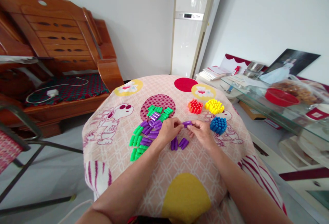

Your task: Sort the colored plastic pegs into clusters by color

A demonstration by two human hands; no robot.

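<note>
Reddish-brown wood forms the bench [59,33] at far left, where a white charger [52,93] with its cable lies on a dark green and red woven mat [95,86]. To the right of it stands a round table, spread with a pale pink patterned tablecloth [123,114].

On the cloth's left half, green pieces [135,140] lie in short rows at the outer side of a spread, with purple pieces [146,129] among and beside them. The person's left hand [170,130] comes next, its forearm reaching past these rows; the fingers are bent and nearly closed, thumb and forefinger pinching the left end of a single purple piece [187,124]. That piece sits between the two hands, above the cloth. Nearer the person, two small purple groups [174,144] lie just beside each other.

The right hand [202,131] has thumb and forefinger closed on the piece's other end, the remaining fingers loosely curled. The hands are close together, joined by the piece. Beyond them, a red cluster [195,106], a blue cluster [218,126] and a yellow cluster [214,106] stand near one another. At far right, a red bowl [281,97] rests on a glass shelf [259,102].
</note>
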